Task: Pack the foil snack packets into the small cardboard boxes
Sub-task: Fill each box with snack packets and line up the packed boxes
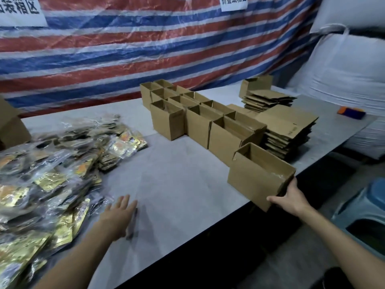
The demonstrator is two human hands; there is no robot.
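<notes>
Cardboard box (pixel 254 178) in hand, looks empty.
Right hand (pixel 291 199) grips its near corner at the table (pixel 177 174) edge; left hand (pixel 118 213), fingers flat and empty, hovers beside the heaped foil packets (pixel 52 174), which it likely gathers next.

In the lower right of the frame, the right hand (pixel 291 199) has its grip on the near corner of an open cardboard box (pixel 254 180) at the edge of the worktop (pixel 177 174), thumb on the front face. The left hand (pixel 118 215), flat-fingered and blurred, is low over the worktop at lower centre, beside the heap of foil packets (pixel 52 174) at left. More open boxes (pixel 198 113) stand mid-frame, with flattened boxes (pixel 287 132) stacked to their right.
</notes>
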